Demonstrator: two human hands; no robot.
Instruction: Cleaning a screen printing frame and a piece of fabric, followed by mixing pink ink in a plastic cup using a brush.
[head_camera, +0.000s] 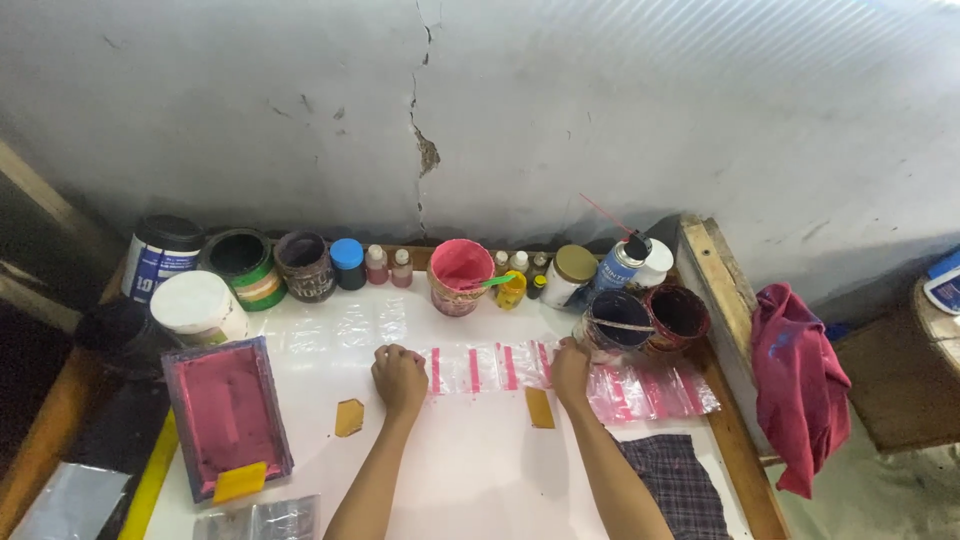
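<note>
Fingers of the left hand (399, 378) are curling into a loose fist, knuckles pressing down on the left end of a row of clear plastic bags with pink stripes (487, 368); nothing is being gripped inside that fist as far as the view shows. Across the row, the right hand (570, 370) is resting on the other end, its fingers bending down onto the plastic, though whether they are pinching the film or only pressing it I cannot tell. Both hands seem to be holding the row flat and taut, so the thin bags are lying straight on the white worktable (470, 470).

Two yellowish tabs (349, 417) are sitting just in front of the row, one near each hand, perhaps as placement marks. More striped bags (655, 390) are piling loosely to the right, near the rim of the table. On the left, a framed printing screen (226, 415) smeared with pink ink is lying flat with a yellow scraper (240, 482) on its near edge, well apart from the hands.

Along the back edge, tins, jars and small bottles are crowding together, among them a pink ink tub (459, 274) just behind the row and a dark paint pot (620, 316) near the right hand. A checked cloth (680, 485) is lying at the near right corner. Behind, a cracked grey wall (430, 120) is rising, and a red garment (797, 385) is hanging off the wooden frame to the right.
</note>
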